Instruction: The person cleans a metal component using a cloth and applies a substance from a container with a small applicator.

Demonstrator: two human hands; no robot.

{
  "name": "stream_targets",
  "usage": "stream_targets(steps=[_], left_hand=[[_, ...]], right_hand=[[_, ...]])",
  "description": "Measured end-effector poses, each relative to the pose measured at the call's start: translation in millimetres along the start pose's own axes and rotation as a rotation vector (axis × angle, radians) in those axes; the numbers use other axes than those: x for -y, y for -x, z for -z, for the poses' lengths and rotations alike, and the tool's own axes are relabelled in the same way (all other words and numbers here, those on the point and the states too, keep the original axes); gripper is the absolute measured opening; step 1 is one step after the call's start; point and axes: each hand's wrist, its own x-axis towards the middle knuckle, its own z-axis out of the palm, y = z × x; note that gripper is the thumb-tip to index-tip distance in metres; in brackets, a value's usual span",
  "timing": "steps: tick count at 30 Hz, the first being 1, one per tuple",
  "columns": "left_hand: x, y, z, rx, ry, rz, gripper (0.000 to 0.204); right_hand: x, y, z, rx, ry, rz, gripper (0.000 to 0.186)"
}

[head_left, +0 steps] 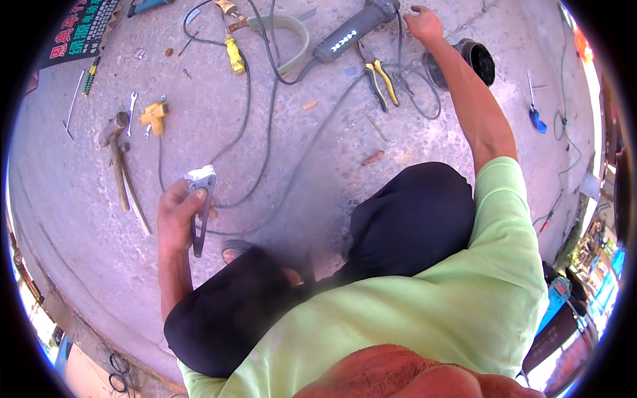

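My left hand (175, 215) is closed around a flat dark metal piece (201, 219) with a long slot and small holes. The thumb presses on its face, and its upper end (200, 174) shines bright silver. My right arm stretches far forward, and my right hand (423, 25) hangs just right of the head of a dark angle grinder (352, 32) on the ground. Its fingers are partly apart, with nothing visible in them. Below it and to the right lies a black round container (474, 61). Yellow-and-black pliers (381, 83) lie beside the grinder.
A hammer (118, 152) with a wooden handle, a wrench (133, 113) and a yellow socket (155, 118) lie at left. Dark cables (271, 139) loop across the concrete around a yellow plug (234, 56). A blue-handled tool (537, 121) lies at far right.
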Motion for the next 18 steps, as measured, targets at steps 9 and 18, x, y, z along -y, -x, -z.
stream_targets(steps=[9,18], left_hand=[[4,4,5,0.035,0.012,-0.060,0.019],[7,-7,3,0.051,-0.079,-0.074,0.021]], right_hand=[[102,72,186,0.279,-0.662,-0.190,0.030],[-68,73,257,0.306,0.060,-0.020,0.028]])
